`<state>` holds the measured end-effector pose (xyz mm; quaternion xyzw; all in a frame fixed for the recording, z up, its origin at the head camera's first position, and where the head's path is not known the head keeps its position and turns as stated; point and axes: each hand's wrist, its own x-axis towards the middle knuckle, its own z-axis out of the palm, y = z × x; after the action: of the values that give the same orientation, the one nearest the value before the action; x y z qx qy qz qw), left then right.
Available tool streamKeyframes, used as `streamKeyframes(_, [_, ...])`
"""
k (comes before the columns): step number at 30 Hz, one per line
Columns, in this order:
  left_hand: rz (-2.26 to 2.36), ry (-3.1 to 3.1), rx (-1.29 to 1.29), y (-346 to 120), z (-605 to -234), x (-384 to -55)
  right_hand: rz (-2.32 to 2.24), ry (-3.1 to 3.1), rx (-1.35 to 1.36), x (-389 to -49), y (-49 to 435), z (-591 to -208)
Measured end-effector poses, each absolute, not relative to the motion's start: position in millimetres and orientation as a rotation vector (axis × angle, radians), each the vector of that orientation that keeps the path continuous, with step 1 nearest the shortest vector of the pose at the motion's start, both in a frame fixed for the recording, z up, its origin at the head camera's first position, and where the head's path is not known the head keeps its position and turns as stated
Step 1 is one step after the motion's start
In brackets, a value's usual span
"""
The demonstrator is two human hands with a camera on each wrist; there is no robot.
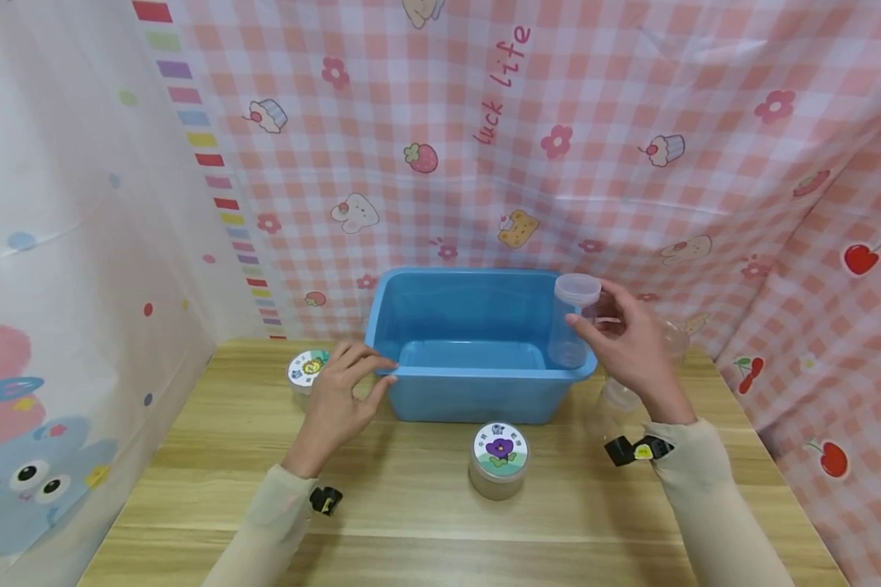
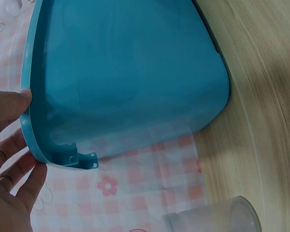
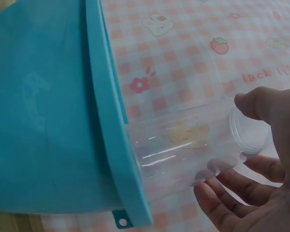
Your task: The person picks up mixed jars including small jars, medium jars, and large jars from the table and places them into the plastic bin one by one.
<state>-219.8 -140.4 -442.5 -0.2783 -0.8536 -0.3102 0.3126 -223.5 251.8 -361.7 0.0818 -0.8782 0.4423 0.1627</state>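
A blue plastic bin [image 1: 477,398] stands on the table, its open top upward. At its front left corner, my left hand [image 1: 341,399] grips the rim, thumb and fingers on either side in the left wrist view [image 2: 9,179]. My right hand [image 1: 635,346] holds a clear plastic jar [image 1: 571,334] upright near its pale translucent top, between thumb and fingers. The jar's lower part reaches inside the bin's right end. In the right wrist view the bin's rim hides the base of the jar [image 3: 174,145].
A jar with a purple flower label [image 1: 500,458] stands before the bin. Another labelled jar [image 1: 308,371] is beside my left hand, partly hidden. Clear containers [image 1: 620,395] stand right of the bin, behind my right hand. A checked cloth [image 1: 477,204] hangs behind the table [image 1: 411,505].
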Motion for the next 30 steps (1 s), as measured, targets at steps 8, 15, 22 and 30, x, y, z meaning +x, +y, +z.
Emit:
streamKeyframes(8, [-0.827,-2.266,-0.737,-141,-444,-219,1.3,-2.542,0.238,-229,250,-374])
streamKeyframes(15, [-0.824,-2.268,-0.729,-141,-444,-219,1.294,-2.521,0.249,-227,254,-380])
streamKeyframes(22, [-0.822,-2.269,-0.727,-141,-443,-220,1.279,-2.527,0.277,-222,260,-382])
streamKeyframes(30, [-0.822,-2.256,-0.727,-140,-443,-220,1.221,-2.518,0.338,-217,266,-388])
